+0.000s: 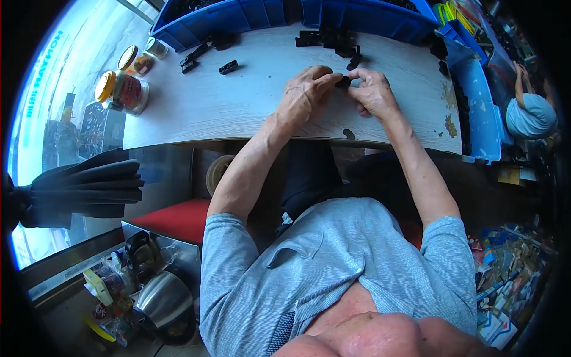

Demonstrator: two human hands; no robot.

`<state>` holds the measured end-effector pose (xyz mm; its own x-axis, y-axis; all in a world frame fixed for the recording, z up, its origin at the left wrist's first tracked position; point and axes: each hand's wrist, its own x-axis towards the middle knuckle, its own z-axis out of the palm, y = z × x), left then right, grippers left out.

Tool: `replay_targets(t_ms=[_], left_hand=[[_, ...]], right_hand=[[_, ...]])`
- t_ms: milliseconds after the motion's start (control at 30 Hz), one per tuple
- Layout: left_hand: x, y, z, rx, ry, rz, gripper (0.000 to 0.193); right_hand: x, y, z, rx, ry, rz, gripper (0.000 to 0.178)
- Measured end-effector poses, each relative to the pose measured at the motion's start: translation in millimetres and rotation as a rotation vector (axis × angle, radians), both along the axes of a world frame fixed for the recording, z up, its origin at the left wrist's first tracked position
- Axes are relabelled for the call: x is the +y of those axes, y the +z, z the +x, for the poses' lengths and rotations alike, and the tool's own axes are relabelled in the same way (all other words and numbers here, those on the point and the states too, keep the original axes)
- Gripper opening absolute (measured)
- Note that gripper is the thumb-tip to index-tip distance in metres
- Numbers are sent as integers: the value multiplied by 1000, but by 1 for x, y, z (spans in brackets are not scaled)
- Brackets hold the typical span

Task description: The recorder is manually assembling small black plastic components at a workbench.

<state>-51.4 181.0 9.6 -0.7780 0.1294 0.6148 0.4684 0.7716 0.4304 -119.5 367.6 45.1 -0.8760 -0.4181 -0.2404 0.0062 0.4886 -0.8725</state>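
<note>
Between my two hands, just above the white table (226, 113), is a small black part (343, 82). My left hand (308, 90) pinches it from the left with thumb and forefinger. From the other side my right hand (372, 94) closes on it, fingers bent; how much of the part they cover is hidden. Right behind my hands lies a pile of similar black parts (327, 38). One single black part (228, 67) rests to the left, and a few more black parts (193, 58) lie farther left.
Blue bins (250, 16) with black parts line the far edge. A light-blue bin (480, 104) stands at the right edge. Jars with yellow lids (128, 92) stand at the left. A metal kettle (163, 300) is below left. Another person (531, 113) sits far right.
</note>
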Motion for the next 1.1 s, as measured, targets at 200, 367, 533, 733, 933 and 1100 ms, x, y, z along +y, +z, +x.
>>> replay_targets(t_ms=[200,367,533,733,933,1100], left_hand=[[0,1,-1,-37,7,-22,29],[1,1,-1,-44,-3,-41,29],[3,0,-5,-10,26,-96,33],[-12,-2,-15,-97,-137,-66,43],[-5,0,-5,-69,-71,-210,49],[1,3,9,-75,-21,-257,44]], right_hand=[[-3,3,4,58,-18,58,37],[-6,3,2,53,-28,90,39],[-4,-1,-3,14,-30,116,38],[-5,1,5,30,-32,57,32],[-3,-2,1,42,-24,66,30],[-2,4,1,18,0,108,34]])
